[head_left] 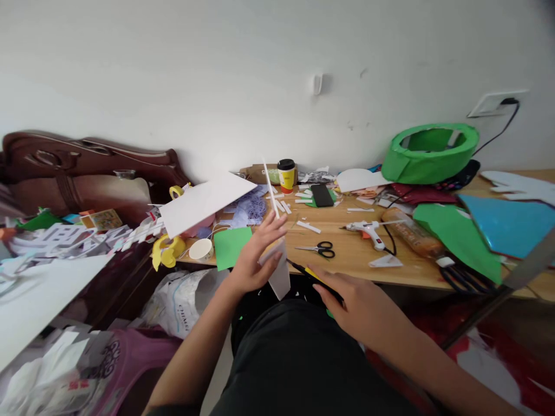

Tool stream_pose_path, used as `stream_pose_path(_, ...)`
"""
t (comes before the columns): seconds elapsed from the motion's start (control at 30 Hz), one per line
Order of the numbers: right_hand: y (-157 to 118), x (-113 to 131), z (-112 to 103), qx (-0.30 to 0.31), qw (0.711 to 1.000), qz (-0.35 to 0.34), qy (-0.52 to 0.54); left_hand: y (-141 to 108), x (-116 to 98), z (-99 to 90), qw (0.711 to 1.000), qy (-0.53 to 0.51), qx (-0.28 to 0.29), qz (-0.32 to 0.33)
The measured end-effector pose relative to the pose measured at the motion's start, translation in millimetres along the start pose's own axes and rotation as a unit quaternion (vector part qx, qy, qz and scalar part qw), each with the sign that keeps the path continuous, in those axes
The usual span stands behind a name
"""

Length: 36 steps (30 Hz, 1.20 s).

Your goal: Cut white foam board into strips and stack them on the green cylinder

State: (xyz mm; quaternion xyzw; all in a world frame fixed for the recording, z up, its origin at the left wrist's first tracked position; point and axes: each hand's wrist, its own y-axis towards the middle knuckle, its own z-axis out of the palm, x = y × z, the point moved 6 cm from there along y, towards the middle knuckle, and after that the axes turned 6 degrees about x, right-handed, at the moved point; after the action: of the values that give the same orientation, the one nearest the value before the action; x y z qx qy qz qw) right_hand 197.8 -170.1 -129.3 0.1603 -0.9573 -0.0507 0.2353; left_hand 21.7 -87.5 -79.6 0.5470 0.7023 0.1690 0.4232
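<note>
A long white foam board piece [280, 274] stands up on edge over the near edge of the table, its upper end rising toward the wall. My left hand [255, 257] grips it, thumb on the near side and fingers partly stretched along it. Closed round a black and yellow utility knife [307, 271], my right hand [358, 300] keeps the knife's tip close to the board's lower part. Whether the blade touches the board I cannot tell. Black-handled scissors [324, 249] lie on the table just beyond the knife.
On the wooden table [342, 254] are a white glue gun [368, 231], a phone [321, 195], a yellow cup [286, 175], a bottle [410, 234] and a green ring [429, 156]. A large white board [208, 202] juts out at left, near green paper [232, 247] and yellow tape [168, 251].
</note>
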Motion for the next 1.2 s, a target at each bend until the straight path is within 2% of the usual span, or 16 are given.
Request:
stream_pose_path(0.07, 1, -7, 10, 0.020, 1.000, 0.013, 0.000, 9, -4, -2.1, 0.998, 0.002, 0.060, 0.009)
stream_pose_path(0.13, 2, -13, 20, 0.033, 0.999, 0.021, 0.003, 13, -5, -2.8, 0.997, -0.007, 0.075, 0.011)
stream_pose_path(0.5, -2, -34, 56, 0.056, 0.996, 0.035, 0.056, 10, 1, 1.5, 0.999, -0.026, 0.042, 0.001)
stream_pose_path(0.77, -2, -40, 60, 0.063, 0.996, 0.034, 0.051, 10, 2, 3.2, 0.998, -0.037, 0.051, -0.002)
stream_pose_path(0.93, -2, -46, 80, 0.103, 0.992, 0.053, 0.040, 9, 1, 1.8, 0.998, -0.021, 0.055, -0.006)
stream_pose_path(1.03, 0, -50, 91, 0.101, 0.992, 0.046, 0.064, 8, 2, -0.2, 0.998, -0.017, 0.051, -0.014)
stream_pose_path(1.2, -1, -48, 91, 0.107, 0.991, 0.061, 0.054, 7, -1, -1.3, 0.999, 0.001, 0.054, -0.006)
